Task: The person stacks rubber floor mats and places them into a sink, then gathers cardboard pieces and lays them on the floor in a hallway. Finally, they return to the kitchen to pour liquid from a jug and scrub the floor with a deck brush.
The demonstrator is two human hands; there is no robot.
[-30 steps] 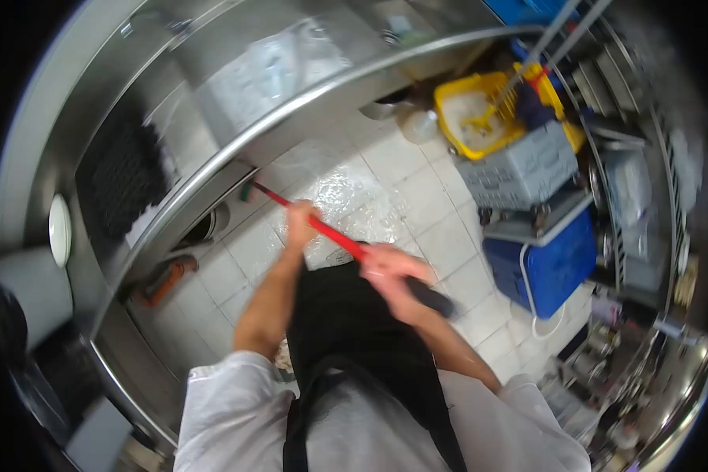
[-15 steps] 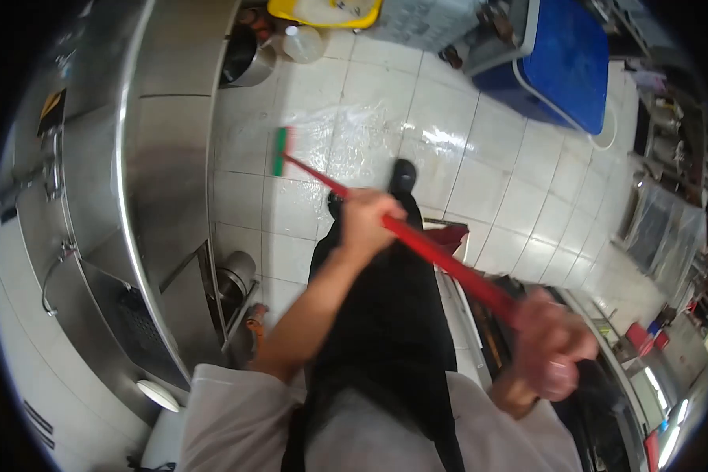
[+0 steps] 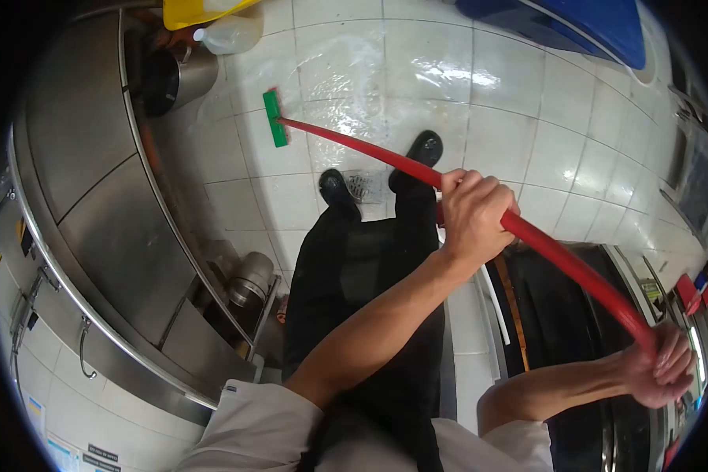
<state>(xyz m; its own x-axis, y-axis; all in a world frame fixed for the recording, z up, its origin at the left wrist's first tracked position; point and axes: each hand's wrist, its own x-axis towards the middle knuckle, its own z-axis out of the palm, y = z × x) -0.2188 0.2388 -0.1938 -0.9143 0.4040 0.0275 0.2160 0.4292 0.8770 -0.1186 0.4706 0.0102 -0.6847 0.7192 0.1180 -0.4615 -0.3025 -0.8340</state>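
Note:
My left hand (image 3: 477,214) is wrapped round the middle of the red handle of a long-handled floor brush (image 3: 574,267). Near the handle's upper end, at the right, my right hand (image 3: 659,366) is closed on it. The handle slants down to the left across my legs. Its narrow green head (image 3: 275,118) rests on the wet white floor tiles (image 3: 346,59), ahead and left of my black shoes (image 3: 425,149). The underside of the head is hidden.
Stainless steel counters (image 3: 130,236) run along the left. A metal pot (image 3: 193,75), a translucent jug (image 3: 232,35) and a yellow tub (image 3: 200,9) stand front left. A blue bin (image 3: 590,27) is front right. A floor drain (image 3: 364,187) lies between my shoes.
Both hands have shifted right with the handle, and my view has turned. The green head shows nearer the pot. Both hands keep their hold.

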